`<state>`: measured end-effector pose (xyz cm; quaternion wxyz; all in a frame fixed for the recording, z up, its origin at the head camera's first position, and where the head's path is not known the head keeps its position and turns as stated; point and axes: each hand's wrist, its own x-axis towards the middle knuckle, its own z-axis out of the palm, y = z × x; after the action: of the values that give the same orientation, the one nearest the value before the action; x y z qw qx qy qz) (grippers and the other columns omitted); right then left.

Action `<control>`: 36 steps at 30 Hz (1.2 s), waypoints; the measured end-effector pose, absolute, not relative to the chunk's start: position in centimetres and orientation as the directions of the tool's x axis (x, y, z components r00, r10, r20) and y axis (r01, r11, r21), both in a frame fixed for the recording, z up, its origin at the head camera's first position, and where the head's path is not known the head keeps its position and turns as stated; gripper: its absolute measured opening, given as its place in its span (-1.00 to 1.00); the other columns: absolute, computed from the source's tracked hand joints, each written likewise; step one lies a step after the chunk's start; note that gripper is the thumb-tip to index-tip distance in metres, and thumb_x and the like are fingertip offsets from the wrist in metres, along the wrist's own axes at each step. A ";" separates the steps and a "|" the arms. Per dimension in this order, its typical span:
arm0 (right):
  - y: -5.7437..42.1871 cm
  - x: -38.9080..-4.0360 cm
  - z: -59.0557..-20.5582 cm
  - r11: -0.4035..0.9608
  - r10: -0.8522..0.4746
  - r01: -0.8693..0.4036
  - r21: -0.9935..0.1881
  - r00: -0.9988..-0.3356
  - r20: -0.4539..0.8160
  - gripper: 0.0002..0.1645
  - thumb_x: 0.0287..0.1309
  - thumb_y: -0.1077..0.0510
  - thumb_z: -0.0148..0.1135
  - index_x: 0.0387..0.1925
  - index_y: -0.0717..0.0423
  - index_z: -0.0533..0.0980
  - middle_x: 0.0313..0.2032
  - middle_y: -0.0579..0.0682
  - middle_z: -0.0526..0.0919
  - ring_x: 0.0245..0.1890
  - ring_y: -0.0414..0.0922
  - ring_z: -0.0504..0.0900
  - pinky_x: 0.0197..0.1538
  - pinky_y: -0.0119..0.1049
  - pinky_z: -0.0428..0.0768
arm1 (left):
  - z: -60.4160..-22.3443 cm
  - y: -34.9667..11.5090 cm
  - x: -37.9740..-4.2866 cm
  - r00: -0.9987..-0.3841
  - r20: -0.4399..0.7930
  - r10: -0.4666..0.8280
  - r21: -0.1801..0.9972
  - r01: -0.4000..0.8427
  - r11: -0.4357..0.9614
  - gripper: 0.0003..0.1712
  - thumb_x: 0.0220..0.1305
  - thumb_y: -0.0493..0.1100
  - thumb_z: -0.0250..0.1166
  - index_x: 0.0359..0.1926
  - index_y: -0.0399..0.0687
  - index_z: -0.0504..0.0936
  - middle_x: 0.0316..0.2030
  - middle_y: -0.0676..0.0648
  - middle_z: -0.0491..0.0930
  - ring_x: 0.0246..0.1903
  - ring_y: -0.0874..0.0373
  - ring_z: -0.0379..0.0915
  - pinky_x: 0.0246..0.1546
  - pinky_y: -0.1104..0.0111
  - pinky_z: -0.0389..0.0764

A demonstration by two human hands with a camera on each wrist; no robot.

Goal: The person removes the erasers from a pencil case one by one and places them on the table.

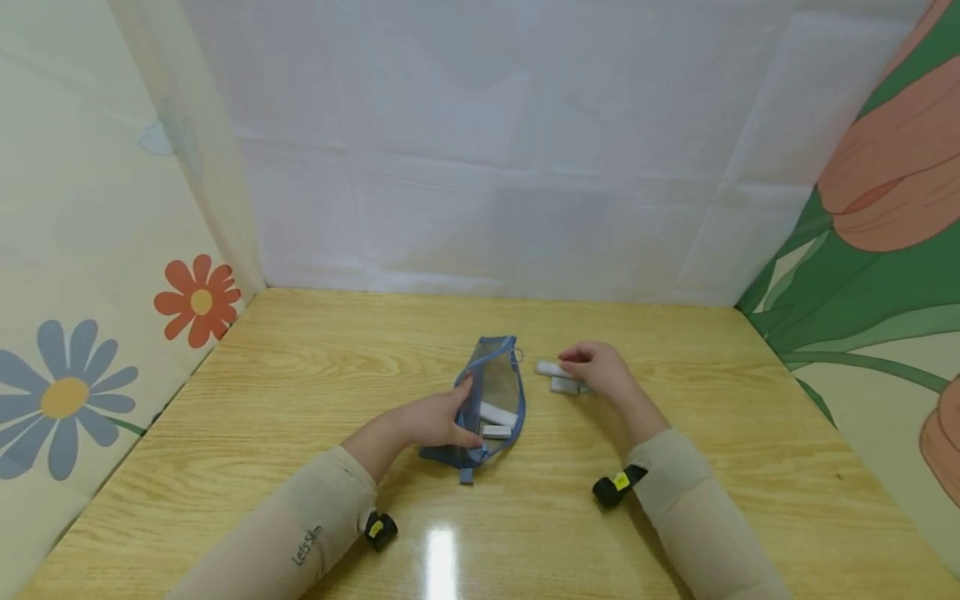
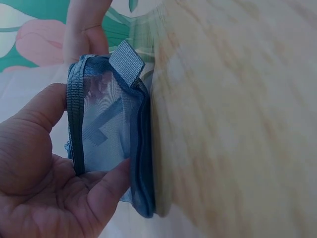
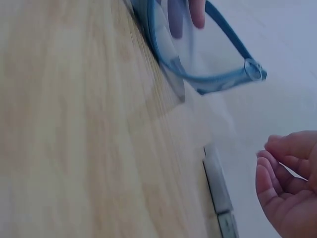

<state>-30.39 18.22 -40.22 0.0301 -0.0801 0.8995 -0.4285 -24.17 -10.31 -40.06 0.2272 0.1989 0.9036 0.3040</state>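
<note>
A blue-edged mesh pouch (image 1: 501, 382) stands with its mouth open near the middle of the table. My left hand (image 1: 435, 421) holds its left side, thumb on the upper rim and fingers lower down, as the left wrist view shows. Two white oblong blocks (image 1: 497, 432) lie inside the pouch. To the right, my right hand (image 1: 600, 371) hovers close over more white blocks (image 1: 564, 385) on the wood. In the right wrist view its fingers are loosely bent, thumb near the index finger, nothing visible between them. That hand partly hides the blocks in the head view.
The wooden table (image 1: 300, 358) meets a white cloth backdrop (image 1: 487, 167) at its far edge. Flower-printed panels (image 1: 67, 250) flank it left and right. A small black device (image 1: 380, 529) is strapped at each wrist.
</note>
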 end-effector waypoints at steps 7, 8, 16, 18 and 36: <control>16.1 -28.9 -40.1 0.552 -0.267 -0.207 -0.808 -0.962 0.064 -0.75 0.08 0.21 0.25 -0.18 0.24 0.58 -0.27 0.03 0.63 -0.24 -0.10 0.55 -0.18 -0.29 0.53 | -40.0 -10.3 -24.2 -0.819 -0.284 0.499 0.629 0.234 0.741 0.22 0.06 0.12 0.33 0.41 -0.18 -0.35 0.33 -0.34 0.02 0.28 -0.11 0.07 0.25 0.15 0.14; 15.8 -28.7 -40.2 0.546 -0.283 -0.220 -0.808 -0.957 0.069 -0.76 0.08 0.21 0.26 -0.19 0.23 0.58 -0.28 0.01 0.64 -0.25 -0.12 0.56 -0.19 -0.31 0.54 | -40.0 -10.3 -24.2 -0.819 -0.285 0.499 0.628 0.234 0.742 0.22 0.06 0.12 0.32 0.41 -0.18 -0.35 0.33 -0.34 0.02 0.28 -0.11 0.06 0.25 0.15 0.14; 13.6 -27.0 -40.6 0.514 -0.419 -0.284 -0.809 -0.907 0.053 -0.79 0.04 0.26 0.28 -0.23 0.24 0.59 -0.33 0.01 0.66 -0.30 -0.18 0.58 -0.20 -0.35 0.55 | -39.8 -10.3 -24.1 -0.823 -0.281 0.494 0.631 0.230 0.741 0.22 0.06 0.11 0.33 0.41 -0.18 -0.34 0.31 -0.36 0.05 0.26 -0.12 0.11 0.25 0.14 0.15; 13.3 -26.8 -40.8 0.519 -0.437 -0.292 -0.804 -0.898 0.044 -0.80 0.03 0.26 0.29 -0.24 0.23 0.60 -0.33 -0.01 0.66 -0.30 -0.18 0.59 -0.18 -0.34 0.55 | -39.8 -10.3 -24.1 -0.821 -0.283 0.495 0.632 0.229 0.740 0.22 0.06 0.11 0.33 0.41 -0.18 -0.34 0.32 -0.35 0.04 0.26 -0.12 0.10 0.25 0.14 0.15; 12.2 -26.2 -42.2 0.613 -0.507 -0.357 -0.704 -0.862 -0.005 -0.78 -0.09 0.23 0.38 -0.30 0.18 0.62 -0.43 -0.08 0.66 -0.41 -0.27 0.53 -0.31 -0.41 0.50 | -39.8 -10.3 -24.2 -0.818 -0.292 0.495 0.633 0.223 0.741 0.19 0.06 0.13 0.33 0.41 -0.19 -0.28 0.36 -0.28 -0.03 0.31 -0.08 -0.01 0.28 0.14 0.08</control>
<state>-26.18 12.24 -42.16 0.1021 -0.2422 0.8923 -0.3670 -24.17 -10.33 -39.81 0.2269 0.1982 0.9051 0.3000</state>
